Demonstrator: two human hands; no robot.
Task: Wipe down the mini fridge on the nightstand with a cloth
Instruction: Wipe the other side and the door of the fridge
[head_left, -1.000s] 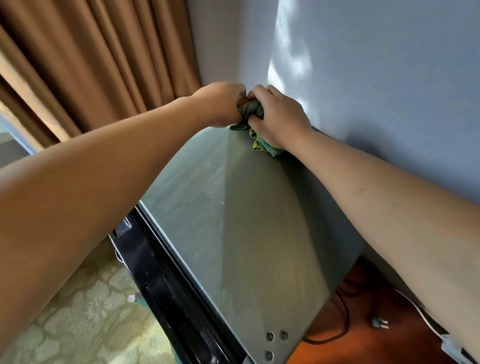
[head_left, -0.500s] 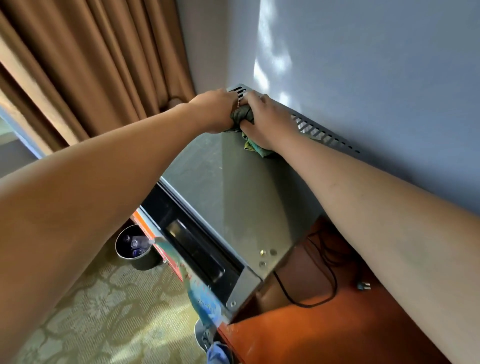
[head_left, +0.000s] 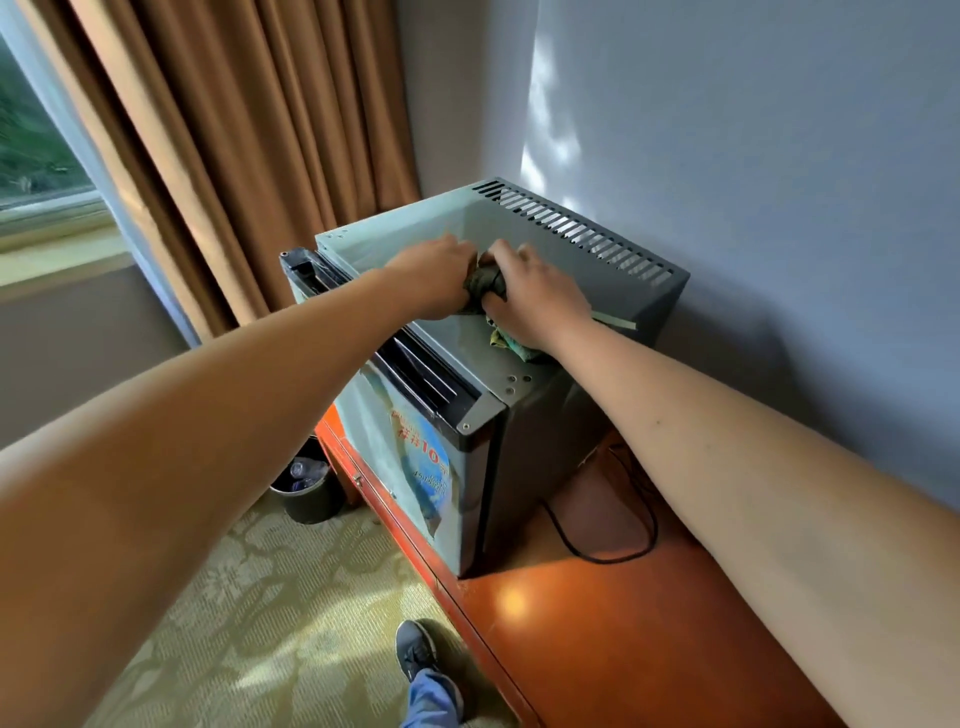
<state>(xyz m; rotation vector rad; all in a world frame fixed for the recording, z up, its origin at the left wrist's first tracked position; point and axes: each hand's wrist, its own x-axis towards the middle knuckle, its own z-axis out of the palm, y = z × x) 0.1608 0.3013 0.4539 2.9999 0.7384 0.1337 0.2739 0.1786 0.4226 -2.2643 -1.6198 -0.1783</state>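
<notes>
Fingers (head_left: 511, 255) of both hands curl around a bunched cloth (head_left: 485, 283) on the mini fridge (head_left: 524, 338) top.
Left hand (head_left: 439, 278) and right hand (head_left: 535, 296) grip the cloth mid-panel, near the front edge; bare panel extends toward the vent slots (head_left: 576, 228) by the wall (head_left: 727, 156). Fridge stands upright on the nightstand (head_left: 623, 623), door facing the curtain (head_left: 260, 130) side.

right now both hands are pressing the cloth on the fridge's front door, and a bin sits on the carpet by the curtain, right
Not quite. The head view shows the left hand and right hand holding the cloth on the fridge's top panel, not its door. The bin does sit by the curtain.
</notes>
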